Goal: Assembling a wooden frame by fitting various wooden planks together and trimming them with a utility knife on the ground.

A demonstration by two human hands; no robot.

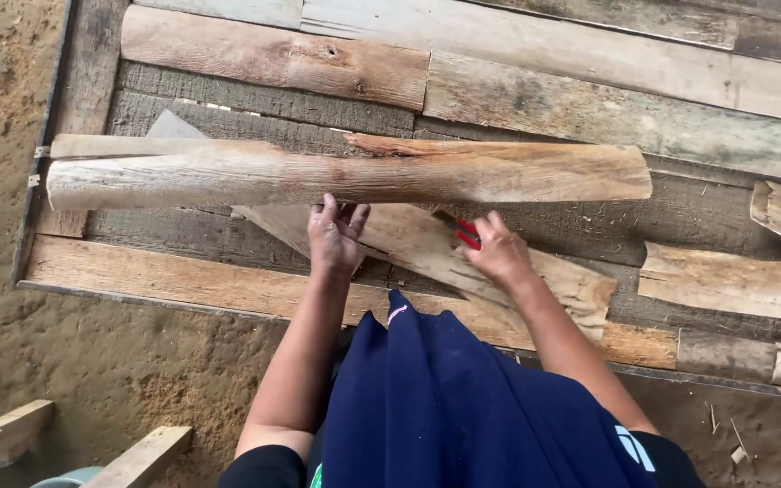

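**Inspector:** Report the position of the main workpiece.

**Observer:** A long half-round timber slab (345,172) lies crosswise on a platform of weathered planks (589,117). Its left end reaches the platform's left edge; its right end is cut at a slant. A split runs along its upper left part.

**Inspector:** Left hand?

**Observer:** The left hand (334,233) is at the slab's near edge, fingers spread and pointing up toward it, fingertips touching the underside of the edge. It is open against the wood and grips nothing.

**Inspector:** Right hand?

**Observer:** The right hand (499,248) sits just below the slab, to the right of the left hand. It is curled around a small red object (467,234), of which only two short red ends show past the fingers. What kind of object it is cannot be told.

**Inspector:** What lies beneath the hands?

**Observer:** A flat pale offcut board (580,287), lying diagonally under the slab and running toward the lower right. Both hands are over it.

**Inspector:** Surroundings?

**Observer:** More wood offcuts (734,285) lie at the right of the platform. Sandy ground covered in sawdust (119,361) lies to the left and in front. A dark blue garment (445,398) hangs below the person's forearms. Two pale wooden pieces (142,456) show at the lower left corner.
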